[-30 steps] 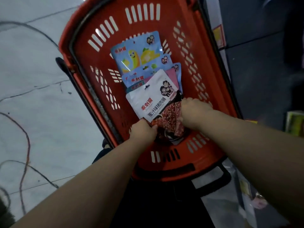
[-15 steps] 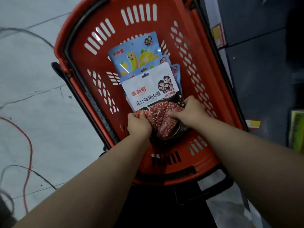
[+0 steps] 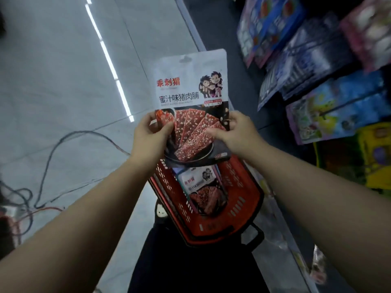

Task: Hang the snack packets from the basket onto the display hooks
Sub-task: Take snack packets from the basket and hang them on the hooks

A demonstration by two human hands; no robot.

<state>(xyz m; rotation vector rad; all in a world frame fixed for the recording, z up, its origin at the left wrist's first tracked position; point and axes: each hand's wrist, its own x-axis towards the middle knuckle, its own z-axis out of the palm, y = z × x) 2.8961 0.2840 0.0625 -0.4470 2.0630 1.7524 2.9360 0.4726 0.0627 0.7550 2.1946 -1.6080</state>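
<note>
Two hands on one jerky packet, held above the basket

Both of your hands were clamped on a single white snack packet [image 3: 189,98]. Your left hand [image 3: 150,138] pinched its lower left edge, thumb on the printed face and fingers behind. Your right hand [image 3: 235,135] gripped the lower right edge, thumb across the front and fingertips wrapped round the side. The hands were apart, one at each side of the packet.

You held the packet upright with its face toward you, the hang hole [image 3: 185,58] at the top edge. It was raised clear of the red basket [image 3: 243,210], directly above the basket's far end.

One matching packet [image 3: 202,190] lay flat on the basket floor, near the middle, with further packet edges showing beneath it; their count could not be determined.

Hanging packets [image 3: 330,66] filled the display at your right, blurred, well apart from the packet in your hands. The hooks themselves could not be made out.

Loose cables [image 3: 48,157] lay on the grey floor [image 3: 53,81] to the left of the basket.
</note>
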